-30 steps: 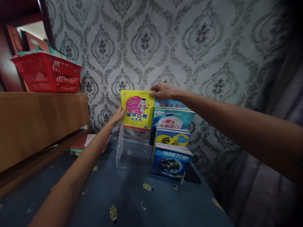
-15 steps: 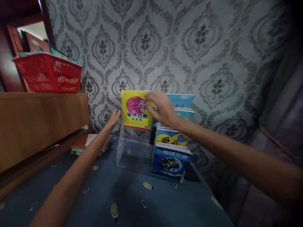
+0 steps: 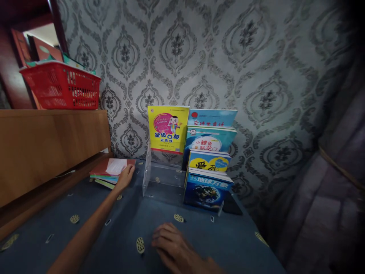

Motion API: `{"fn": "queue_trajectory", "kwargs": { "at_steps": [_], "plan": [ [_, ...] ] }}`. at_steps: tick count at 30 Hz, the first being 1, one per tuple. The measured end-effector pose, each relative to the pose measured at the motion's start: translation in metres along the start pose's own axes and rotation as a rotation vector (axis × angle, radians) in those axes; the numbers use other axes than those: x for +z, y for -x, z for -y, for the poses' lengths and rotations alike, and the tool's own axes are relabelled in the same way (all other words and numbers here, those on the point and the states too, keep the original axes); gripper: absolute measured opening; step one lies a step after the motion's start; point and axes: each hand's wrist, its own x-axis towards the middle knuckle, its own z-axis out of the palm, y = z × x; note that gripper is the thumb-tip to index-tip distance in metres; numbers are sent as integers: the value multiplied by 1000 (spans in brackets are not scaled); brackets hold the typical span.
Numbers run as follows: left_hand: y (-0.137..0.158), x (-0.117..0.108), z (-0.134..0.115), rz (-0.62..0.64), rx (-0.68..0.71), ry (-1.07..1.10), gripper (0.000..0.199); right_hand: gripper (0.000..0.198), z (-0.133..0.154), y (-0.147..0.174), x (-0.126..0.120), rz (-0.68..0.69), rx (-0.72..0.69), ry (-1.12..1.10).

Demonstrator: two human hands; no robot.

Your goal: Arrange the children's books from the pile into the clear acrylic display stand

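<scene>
My left hand [image 3: 126,175] is at the right edge of a stack of books [image 3: 100,169] on the left, its fingers curled against the edge; a reddish-brown cover and a white paper [image 3: 116,166] lie on top. Low over the cloth in front, my right hand [image 3: 172,243] holds nothing, its fingers loosely bent. A clear stepped rack [image 3: 146,173] stands between them and the wall. Its top left tier bears a yellow workbook [image 3: 168,131]. On the right, books rise in tiers: a dark blue earth book [image 3: 205,192], a yellow-and-blue book [image 3: 209,161], a teal book [image 3: 212,139] and a light blue book [image 3: 212,117].
A blue cloth [image 3: 119,243] with pineapple prints covers the surface. On the wooden cabinet [image 3: 54,133] at left stands a red basket [image 3: 61,85] with things in it. Patterned wallpaper [image 3: 176,49] is behind, and a curtain [image 3: 319,213] hangs at right.
My right hand has left the yellow workbook and come down to the near cloth. My left hand has moved from beside that workbook down left to the stack of books.
</scene>
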Motion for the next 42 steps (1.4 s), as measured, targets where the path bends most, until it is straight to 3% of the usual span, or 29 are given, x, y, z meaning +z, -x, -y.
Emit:
{"fn": "queue_trajectory", "kwargs": {
  "at_steps": [4, 8, 11, 13, 16, 20, 24, 33, 42],
  "plan": [
    [-10, -2, -6, -23, 18, 42, 23, 41, -18, -13, -21, 3, -54, -54],
    [-58, 4, -42, -55, 78, 164, 35, 37, -44, -62, -89, -150, -233, 147],
    [-103, 15, -82, -47, 116, 263, 49, 34, -65, -117, -158, -287, -113, 357],
    [-127, 26, -108, -31, 129, 451, 57, 33, -83, -155, -198, -316, -11, 513],
    [-148, 42, -137, 38, 122, 637, 63, 38, -113, -199, -235, -353, 87, 704],
    [-154, 58, -151, 70, 111, 742, 64, 39, -147, -223, -248, -222, 241, 833],
    [-157, 64, -146, 66, 84, 764, 60, 37, -157, -224, -249, -140, 346, 814],
    [-164, 73, -146, 22, 56, 781, 55, 44, -155, -214, -249, -190, 313, 769],
    [-155, 69, -148, 77, 76, 785, 56, 43, -147, -218, -252, -164, 376, 712]
  ]
}}
